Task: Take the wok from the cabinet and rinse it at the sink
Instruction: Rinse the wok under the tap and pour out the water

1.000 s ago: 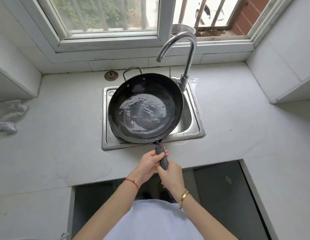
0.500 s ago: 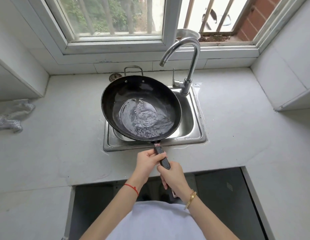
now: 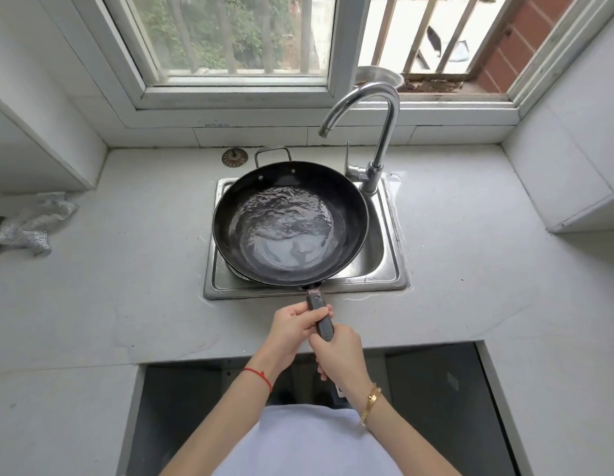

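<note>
The wok (image 3: 290, 223) sits over the steel sink (image 3: 389, 269), with rippled water pooled in its dark bowl. Its long handle (image 3: 320, 314) reaches back over the front of the pale surface (image 3: 127, 286). Both hands hold that handle: the left hand (image 3: 292, 326) has its grip clamped around the part nearer the wok, and the right hand (image 3: 340, 352) is clamped just behind it. The curved tap (image 3: 377, 132) rises at the sink's far right corner. A crumpled cloth (image 3: 27, 225) lies far left.
</note>
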`<state>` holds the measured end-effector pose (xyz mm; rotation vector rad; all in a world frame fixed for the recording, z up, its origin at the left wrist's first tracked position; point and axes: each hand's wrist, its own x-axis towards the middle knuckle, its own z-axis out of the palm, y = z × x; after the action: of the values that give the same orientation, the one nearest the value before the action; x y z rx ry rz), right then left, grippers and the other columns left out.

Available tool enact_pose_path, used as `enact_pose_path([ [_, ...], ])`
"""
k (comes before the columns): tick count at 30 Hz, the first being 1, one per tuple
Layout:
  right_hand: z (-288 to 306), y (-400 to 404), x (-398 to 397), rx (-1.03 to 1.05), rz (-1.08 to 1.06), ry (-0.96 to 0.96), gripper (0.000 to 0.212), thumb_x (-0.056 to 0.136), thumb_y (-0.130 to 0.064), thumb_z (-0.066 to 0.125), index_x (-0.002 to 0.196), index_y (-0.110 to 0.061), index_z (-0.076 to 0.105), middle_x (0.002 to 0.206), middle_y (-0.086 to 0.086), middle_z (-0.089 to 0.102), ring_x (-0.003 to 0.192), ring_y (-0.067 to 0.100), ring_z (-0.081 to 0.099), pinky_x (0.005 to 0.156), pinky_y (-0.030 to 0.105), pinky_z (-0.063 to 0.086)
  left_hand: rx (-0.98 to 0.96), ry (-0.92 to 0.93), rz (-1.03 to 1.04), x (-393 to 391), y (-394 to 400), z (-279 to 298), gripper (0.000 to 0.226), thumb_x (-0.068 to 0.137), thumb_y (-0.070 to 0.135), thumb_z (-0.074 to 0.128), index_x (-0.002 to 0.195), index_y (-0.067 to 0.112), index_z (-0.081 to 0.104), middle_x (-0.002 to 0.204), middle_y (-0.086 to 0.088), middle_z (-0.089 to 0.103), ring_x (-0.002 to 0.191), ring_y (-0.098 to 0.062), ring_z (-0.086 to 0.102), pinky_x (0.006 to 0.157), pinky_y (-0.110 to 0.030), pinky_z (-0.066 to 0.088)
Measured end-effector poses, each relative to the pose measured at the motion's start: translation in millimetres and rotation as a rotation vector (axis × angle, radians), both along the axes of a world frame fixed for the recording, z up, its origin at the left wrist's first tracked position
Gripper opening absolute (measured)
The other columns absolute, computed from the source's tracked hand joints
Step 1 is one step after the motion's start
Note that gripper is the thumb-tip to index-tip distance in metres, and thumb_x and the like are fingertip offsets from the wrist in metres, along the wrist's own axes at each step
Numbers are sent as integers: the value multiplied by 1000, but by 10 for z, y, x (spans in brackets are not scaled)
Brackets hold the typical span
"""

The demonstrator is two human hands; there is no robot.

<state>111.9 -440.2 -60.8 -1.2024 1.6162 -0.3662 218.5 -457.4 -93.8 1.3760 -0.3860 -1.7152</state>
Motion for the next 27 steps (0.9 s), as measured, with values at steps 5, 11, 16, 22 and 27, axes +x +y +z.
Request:
enact_pose_path([
  [5,-7,-7,-56,8,14,-17,26,95,-21,55,69,-16,56,58,5,57,38,11,53,37,19,44,3,-75,27,-62,1,39,10,83,3,73,93,4,76,96,-13,77,94,-20,71,86,-32,58],
  [11,-57,-20,-32,43,39,-91,22,92,-20,59,72,-11,58,55,5,58,36,12,53,38,23,46,41,-249,110,-45,20,56,18,78,1,77,97,-1,75,88,-12,78,84,-18,71,87,-34,57],
  [16,-93,-50,82,15,51,-134,25,93,-24,61,70,-14,55,52,4,57,35,15,54,37,24,44,23,-386,148,32,-6,138,10,78,-1,76,86,4,75,81,-6,76,74,-12,68,68,-19,57],
  [22,-139,-114,95,88,62,-240,21,91,-9,57,71,-7,52,50,6,51,32,15,48,34,24,41,26,-496,141,43,-37,207,10,78,-2,76,79,7,71,70,4,72,59,3,66,54,-10,50],
  [27,-131,-187,99,184,38,-398,27,94,-8,56,68,-7,50,47,3,49,32,15,43,32,22,37,8,-655,133,41,-72,261,7,76,6,77,79,1,73,72,-2,75,63,-6,64,53,-11,49],
])
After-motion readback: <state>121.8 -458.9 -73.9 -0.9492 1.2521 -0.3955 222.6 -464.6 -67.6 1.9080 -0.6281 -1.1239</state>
